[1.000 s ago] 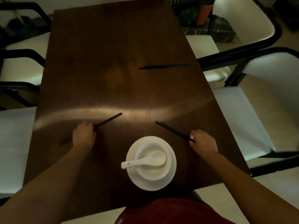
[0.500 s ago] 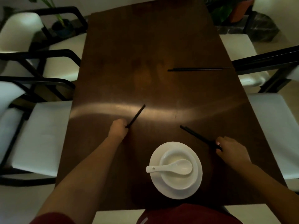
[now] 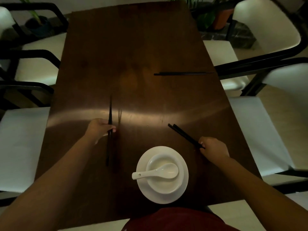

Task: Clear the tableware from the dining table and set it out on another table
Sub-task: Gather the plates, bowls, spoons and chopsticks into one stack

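Both hands on chopsticks.
My left hand [image 3: 100, 129] grips one pair [image 3: 110, 139], seemingly lifted; my right hand [image 3: 214, 147] pinches another pair [image 3: 183, 135] beside the plate [image 3: 146, 189].

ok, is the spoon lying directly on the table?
No. The white spoon rests in the bowl, which sits on the plate, its handle sticking out leftward.

Dim, glare band, edge distortion
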`<state>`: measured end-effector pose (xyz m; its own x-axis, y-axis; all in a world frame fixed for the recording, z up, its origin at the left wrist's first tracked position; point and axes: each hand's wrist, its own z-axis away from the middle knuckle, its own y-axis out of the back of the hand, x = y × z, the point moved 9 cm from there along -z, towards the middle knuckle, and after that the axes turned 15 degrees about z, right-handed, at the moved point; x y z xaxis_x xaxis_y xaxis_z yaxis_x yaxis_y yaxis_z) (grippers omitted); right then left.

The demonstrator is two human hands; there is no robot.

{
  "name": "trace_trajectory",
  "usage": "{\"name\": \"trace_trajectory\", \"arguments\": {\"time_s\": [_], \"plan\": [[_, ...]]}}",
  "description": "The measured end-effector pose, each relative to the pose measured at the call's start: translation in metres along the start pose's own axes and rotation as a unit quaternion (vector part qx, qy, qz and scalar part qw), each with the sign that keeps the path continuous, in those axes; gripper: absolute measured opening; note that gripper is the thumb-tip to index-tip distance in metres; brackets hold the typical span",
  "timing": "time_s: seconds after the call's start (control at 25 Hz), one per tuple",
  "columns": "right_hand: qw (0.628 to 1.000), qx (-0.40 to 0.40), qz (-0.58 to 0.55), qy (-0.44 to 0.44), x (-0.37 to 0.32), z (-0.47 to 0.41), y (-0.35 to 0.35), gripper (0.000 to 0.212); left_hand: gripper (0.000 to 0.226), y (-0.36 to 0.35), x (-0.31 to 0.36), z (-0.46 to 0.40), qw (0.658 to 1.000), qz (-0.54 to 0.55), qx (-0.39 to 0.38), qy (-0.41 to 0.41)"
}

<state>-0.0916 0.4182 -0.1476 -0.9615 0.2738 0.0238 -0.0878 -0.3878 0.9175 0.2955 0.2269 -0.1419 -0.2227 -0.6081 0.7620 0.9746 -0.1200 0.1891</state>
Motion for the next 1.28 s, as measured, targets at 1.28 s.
{"name": "trace_trajectory", "arguments": {"time_s": [1.28], "plan": [[0.779, -0.101, -0.614, 0.075, -0.100, -0.003, 0.185, 0.028, 0.026, -0.189, 0.078, 0.183, 0.871, 0.225, -0.426, 0.093]]}}
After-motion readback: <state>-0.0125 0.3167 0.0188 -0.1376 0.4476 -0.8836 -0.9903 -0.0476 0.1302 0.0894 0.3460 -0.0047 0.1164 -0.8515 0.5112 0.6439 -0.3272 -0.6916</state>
